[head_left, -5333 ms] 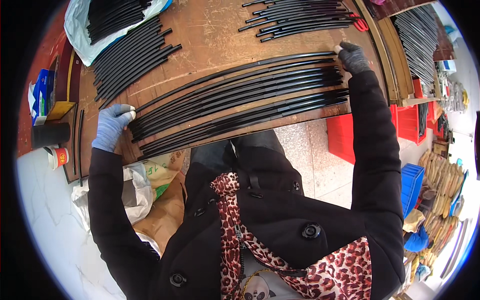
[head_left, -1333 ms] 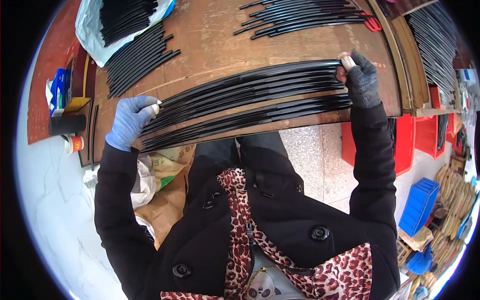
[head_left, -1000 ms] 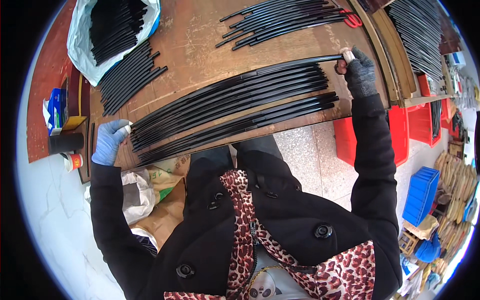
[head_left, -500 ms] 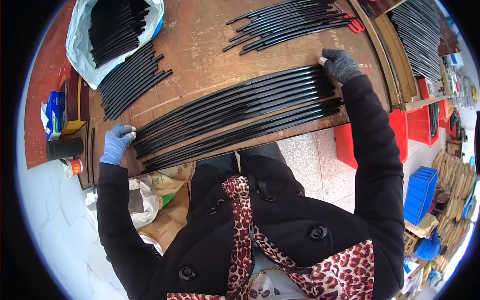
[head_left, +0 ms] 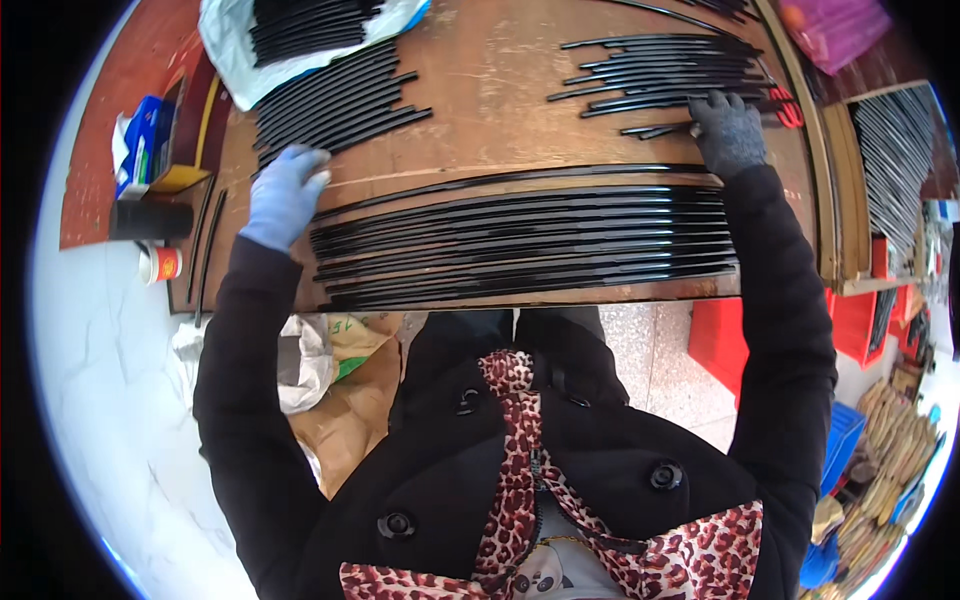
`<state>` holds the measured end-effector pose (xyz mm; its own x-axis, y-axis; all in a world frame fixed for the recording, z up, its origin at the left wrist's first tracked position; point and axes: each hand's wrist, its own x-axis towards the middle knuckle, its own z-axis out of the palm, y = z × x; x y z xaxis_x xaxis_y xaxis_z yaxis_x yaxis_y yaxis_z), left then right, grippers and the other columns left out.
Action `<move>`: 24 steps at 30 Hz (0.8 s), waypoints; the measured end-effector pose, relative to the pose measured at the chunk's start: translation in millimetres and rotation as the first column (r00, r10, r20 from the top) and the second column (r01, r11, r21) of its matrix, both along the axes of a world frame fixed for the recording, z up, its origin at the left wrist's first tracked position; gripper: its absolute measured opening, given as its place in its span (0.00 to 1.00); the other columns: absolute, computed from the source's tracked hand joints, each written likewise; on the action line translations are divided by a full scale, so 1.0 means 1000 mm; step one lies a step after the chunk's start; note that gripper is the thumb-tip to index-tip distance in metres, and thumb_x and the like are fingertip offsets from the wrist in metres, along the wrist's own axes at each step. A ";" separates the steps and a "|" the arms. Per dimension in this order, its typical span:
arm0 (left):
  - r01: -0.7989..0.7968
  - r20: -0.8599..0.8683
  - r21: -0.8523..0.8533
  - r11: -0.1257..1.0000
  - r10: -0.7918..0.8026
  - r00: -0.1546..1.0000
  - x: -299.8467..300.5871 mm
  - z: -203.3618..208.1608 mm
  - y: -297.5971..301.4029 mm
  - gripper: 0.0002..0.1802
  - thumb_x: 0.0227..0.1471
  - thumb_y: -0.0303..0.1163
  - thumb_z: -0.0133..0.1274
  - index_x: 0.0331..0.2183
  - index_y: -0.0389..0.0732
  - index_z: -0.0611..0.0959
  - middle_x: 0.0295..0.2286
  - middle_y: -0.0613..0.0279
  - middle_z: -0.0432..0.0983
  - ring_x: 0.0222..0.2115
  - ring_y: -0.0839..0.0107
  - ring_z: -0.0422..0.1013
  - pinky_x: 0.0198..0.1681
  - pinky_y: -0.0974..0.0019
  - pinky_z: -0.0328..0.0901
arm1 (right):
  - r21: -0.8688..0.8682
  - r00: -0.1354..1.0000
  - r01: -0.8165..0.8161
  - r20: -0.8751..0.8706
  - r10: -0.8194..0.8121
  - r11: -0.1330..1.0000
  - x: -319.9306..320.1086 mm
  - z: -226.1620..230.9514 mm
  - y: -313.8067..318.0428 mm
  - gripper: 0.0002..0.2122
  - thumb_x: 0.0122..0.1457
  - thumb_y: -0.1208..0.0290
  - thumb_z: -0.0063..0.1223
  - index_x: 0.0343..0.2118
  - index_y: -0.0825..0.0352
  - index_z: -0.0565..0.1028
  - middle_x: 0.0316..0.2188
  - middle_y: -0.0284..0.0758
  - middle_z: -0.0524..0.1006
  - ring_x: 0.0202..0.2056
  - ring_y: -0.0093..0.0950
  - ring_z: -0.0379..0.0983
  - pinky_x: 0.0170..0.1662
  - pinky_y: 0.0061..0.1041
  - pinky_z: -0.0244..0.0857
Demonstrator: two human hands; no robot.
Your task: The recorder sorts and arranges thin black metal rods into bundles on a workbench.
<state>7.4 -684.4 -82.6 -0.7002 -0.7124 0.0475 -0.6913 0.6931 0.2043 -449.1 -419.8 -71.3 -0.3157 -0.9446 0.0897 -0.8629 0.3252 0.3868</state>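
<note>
Several long, curved black strips (head_left: 520, 240) lie side by side along the near edge of a wooden table (head_left: 490, 90). My left hand (head_left: 285, 195), in a light blue glove, rests on the table just past their left ends, below a pile of shorter black strips (head_left: 335, 100); nothing shows in it. My right hand (head_left: 728, 130), in a dark grey glove, reaches past the long strips' right ends to a far pile of thin black strips (head_left: 660, 70). Its fingertips touch two loose strips there, and the grip is hidden.
A white bag (head_left: 230, 45) of more black strips sits at the far left. Left of the table are a black cup (head_left: 150, 220), a small red-and-white cup (head_left: 160, 265) and a blue pack (head_left: 145, 135). Red crates (head_left: 850, 325) and a rack of strips (head_left: 890, 150) stand on the right. Bags (head_left: 330, 370) lie on the floor.
Both hands have left the ends of the long strips. The left went up toward the short strips, and the right went up to the far right pile.
</note>
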 end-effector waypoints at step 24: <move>-0.062 -0.067 0.183 0.981 0.075 0.995 -0.024 0.002 0.015 0.15 0.44 0.23 0.51 0.38 0.39 0.75 0.33 0.60 0.73 0.33 0.61 0.71 0.39 0.66 0.65 | -0.355 0.809 -0.263 0.425 0.406 0.897 0.116 0.025 0.002 0.18 0.46 0.77 0.50 0.43 0.64 0.69 0.39 0.38 0.74 0.31 0.34 0.74 0.34 0.27 0.68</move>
<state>-16.5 -669.5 -80.6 -0.6490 -0.7599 -0.0374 -0.7144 0.5917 0.3735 -333.1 -418.1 -46.7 -0.0538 -0.9598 0.2755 -0.9870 0.0093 -0.1604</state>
